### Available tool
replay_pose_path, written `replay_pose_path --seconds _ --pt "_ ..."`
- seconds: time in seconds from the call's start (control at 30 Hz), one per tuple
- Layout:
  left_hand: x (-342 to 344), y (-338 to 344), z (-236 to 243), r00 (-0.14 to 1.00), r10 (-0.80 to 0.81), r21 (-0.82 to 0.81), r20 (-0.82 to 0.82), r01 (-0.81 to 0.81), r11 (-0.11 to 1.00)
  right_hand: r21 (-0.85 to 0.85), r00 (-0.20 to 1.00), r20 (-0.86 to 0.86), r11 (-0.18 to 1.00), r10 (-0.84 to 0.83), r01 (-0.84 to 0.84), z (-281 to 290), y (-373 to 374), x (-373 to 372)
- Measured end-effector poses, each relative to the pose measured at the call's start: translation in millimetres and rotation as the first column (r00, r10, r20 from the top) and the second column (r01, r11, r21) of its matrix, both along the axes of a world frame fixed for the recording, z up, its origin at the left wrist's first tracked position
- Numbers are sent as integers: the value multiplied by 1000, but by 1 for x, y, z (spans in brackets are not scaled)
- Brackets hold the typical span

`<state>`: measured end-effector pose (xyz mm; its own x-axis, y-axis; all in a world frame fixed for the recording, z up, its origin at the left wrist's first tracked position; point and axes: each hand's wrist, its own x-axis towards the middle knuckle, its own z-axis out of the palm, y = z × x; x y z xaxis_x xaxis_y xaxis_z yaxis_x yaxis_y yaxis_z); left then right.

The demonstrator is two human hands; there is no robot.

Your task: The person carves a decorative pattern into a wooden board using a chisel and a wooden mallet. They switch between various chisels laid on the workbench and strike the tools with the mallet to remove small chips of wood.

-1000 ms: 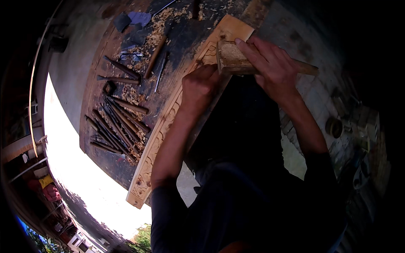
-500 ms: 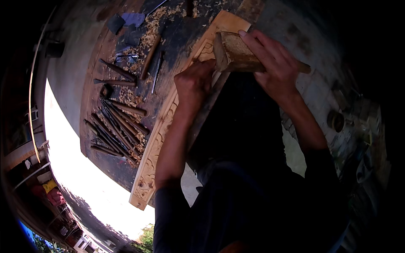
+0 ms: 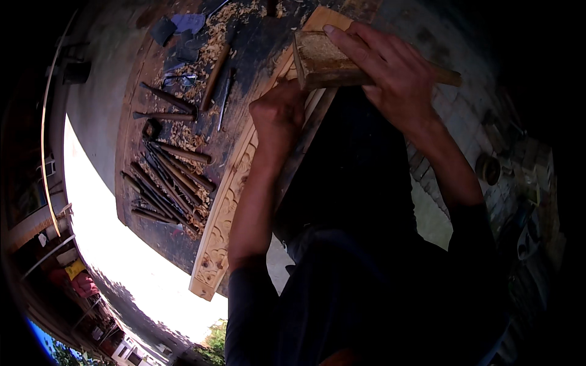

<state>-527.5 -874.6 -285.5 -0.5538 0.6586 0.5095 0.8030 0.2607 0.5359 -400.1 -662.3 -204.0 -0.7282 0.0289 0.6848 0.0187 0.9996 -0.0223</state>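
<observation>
In my right hand is a worn wooden mallet, its blocky head reaching over the far part of a long carved board and its handle poking out to the right. Just below the mallet head, my left hand is closed on the board; what its fingers grip is hidden by the hand and the mallet. The board lies slanted along the near edge of a dark workbench, its relief pattern visible beside my left forearm.
Several wooden-handled chisels lie fanned on the bench among shavings, with more tools, spectacles and grey pads farther back. A sunlit floor is at left; scrap wood is stacked at right.
The mallet and my right hand have moved up and to the left in the picture. My left hand has shifted slightly up and leftward, staying closed beneath the mallet.
</observation>
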Motion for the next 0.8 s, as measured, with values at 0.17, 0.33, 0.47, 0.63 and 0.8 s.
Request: replay_pose_path --seconds 0.17,0.33,0.47,0.63,0.8 --pt "4 7 7 990 5 177 141 -30 984 -79 994 -110 996 29 -38 4 3 -3" --pt "1 4 3 993 -20 190 116 -3 982 -111 980 -171 986 104 -124 10 -3 -13" --pt "4 -2 6 995 8 87 104 -17 996 -1 993 -90 997 77 -77 -1 -3 -10" --pt "2 0 4 1000 -7 101 3 7 995 58 994 -90 996 66 -61 -14 -1 -12" --pt "4 -2 5 1000 0 103 22 -3 995 0 997 -66 999 48 -48 -5 -5 -11"
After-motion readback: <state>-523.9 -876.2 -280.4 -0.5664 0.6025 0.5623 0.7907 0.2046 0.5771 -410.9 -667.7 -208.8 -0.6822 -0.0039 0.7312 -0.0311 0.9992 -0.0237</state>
